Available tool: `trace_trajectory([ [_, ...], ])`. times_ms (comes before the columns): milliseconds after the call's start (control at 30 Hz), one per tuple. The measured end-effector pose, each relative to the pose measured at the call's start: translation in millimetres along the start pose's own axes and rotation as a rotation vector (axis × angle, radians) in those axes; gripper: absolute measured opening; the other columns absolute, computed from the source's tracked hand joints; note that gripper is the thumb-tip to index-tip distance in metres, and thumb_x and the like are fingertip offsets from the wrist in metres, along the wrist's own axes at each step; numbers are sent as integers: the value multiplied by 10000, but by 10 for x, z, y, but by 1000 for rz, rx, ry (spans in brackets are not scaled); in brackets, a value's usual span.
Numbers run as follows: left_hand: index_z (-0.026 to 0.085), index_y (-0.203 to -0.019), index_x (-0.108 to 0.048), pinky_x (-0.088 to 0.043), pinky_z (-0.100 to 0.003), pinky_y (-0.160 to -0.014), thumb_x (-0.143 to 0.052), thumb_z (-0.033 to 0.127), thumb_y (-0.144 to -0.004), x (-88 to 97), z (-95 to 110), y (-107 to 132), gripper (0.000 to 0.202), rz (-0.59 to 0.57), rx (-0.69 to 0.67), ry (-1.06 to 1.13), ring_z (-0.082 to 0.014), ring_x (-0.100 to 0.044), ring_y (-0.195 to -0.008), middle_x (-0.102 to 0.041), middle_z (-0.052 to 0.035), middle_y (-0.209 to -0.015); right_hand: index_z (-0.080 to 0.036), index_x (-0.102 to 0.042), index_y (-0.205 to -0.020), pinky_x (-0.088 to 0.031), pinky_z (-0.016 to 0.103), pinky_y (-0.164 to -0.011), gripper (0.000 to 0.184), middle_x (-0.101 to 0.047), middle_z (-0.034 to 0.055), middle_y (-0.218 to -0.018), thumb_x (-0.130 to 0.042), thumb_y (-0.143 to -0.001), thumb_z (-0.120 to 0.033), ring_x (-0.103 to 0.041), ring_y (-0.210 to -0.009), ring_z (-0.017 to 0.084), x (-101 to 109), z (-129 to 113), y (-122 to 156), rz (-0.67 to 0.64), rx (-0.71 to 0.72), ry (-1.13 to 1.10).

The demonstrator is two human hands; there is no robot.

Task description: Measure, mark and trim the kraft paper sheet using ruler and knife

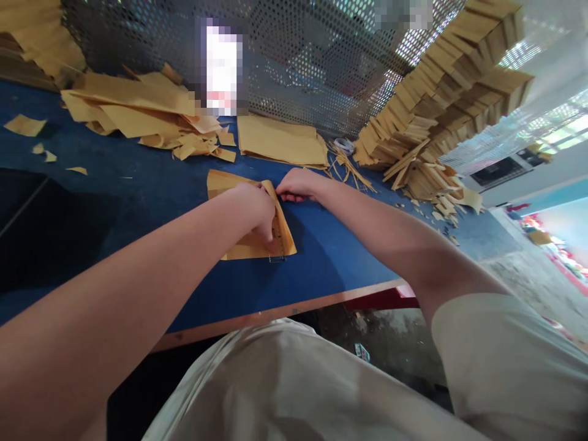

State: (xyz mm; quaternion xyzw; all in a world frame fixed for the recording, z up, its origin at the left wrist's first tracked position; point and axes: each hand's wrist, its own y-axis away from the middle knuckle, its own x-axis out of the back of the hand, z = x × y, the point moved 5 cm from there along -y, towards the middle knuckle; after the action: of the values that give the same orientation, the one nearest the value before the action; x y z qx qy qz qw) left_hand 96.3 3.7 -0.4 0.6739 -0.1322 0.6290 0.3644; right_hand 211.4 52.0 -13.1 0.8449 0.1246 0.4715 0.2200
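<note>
Brown paper sheet point(245, 248) underneath, had left hand point(256, 207) arched nearest, over clear ruler point(278, 237) running lengthwise bodyward from palm; had right hand point(297, 184) curled at far end of raised fold point(285, 228), just right of left hand; couldn't tell whether either gripped

Light is admitted through the perforated metal screen point(298, 55), where one pixelated patch is blown out. A soft shadow is cast on the blue table point(257, 285) beside the kraft-paper sheet point(245, 246). The edges are stretched; the right background is blurred.
</note>
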Motion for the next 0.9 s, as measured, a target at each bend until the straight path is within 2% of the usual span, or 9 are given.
trace_trajectory([
  [133,187,-1396,-657,-478,-495,-1095,-821,698,-592,-27,18,11,967,-89,-14,-127,-430,-421,-1454,-468,-194,-1592,-154,-607,-567,-287,217,-354,263,-499,-36,-391,-609,-828,-126,-388,-325,74,-113,68,181,-60,16,-10],
  [333,160,-1423,-629,-475,-502,-1098,-775,814,-570,15,39,73,1084,-94,4,-149,-444,-407,-1452,-461,-222,-1583,-164,-609,-534,-285,214,-355,279,-501,-40,-371,-619,-813,-182,-379,-311,72,-336,183,554,-185,49,-15],
  [467,149,-1460,-583,-485,-486,-1089,-728,878,-557,13,27,70,1169,-66,-20,-113,-419,-389,-1462,-421,-220,-1610,-172,-605,-514,-310,200,-370,274,-498,-54,-371,-580,-784,-142,-389,-319,66,-483,180,854,-334,62,13],
  [533,155,-1436,-608,-499,-486,-1071,-744,882,-522,3,24,54,1176,-61,-32,-101,-419,-402,-1450,-419,-216,-1612,-175,-600,-505,-324,197,-381,272,-492,-59,-367,-571,-771,-120,-400,-326,66,-511,162,936,-364,63,44],
  [667,188,-1347,-691,-483,-513,-1078,-778,847,-514,-9,30,29,1065,-80,-13,-105,-448,-405,-1445,-509,-205,-1547,-176,-597,-512,-330,209,-386,271,-506,-54,-380,-597,-779,-133,-408,-331,74,-448,142,823,-309,62,81],
  [800,161,-1405,-646,-457,-520,-1105,-791,811,-531,1,50,36,1099,-97,-4,-124,-460,-348,-1487,-455,-221,-1590,-171,-605,-529,-317,226,-378,279,-517,-38,-393,-612,-808,-160,-409,-325,80,-259,125,460,-111,85,75],
  [900,222,-1409,-648,-476,-519,-1082,-762,830,-541,-4,46,40,1065,-121,3,-153,-460,-369,-1475,-452,-177,-1603,-170,-603,-537,-297,238,-369,270,-515,-30,-396,-617,-806,-171,-404,-322,84,-191,132,265,-63,55,18],
])
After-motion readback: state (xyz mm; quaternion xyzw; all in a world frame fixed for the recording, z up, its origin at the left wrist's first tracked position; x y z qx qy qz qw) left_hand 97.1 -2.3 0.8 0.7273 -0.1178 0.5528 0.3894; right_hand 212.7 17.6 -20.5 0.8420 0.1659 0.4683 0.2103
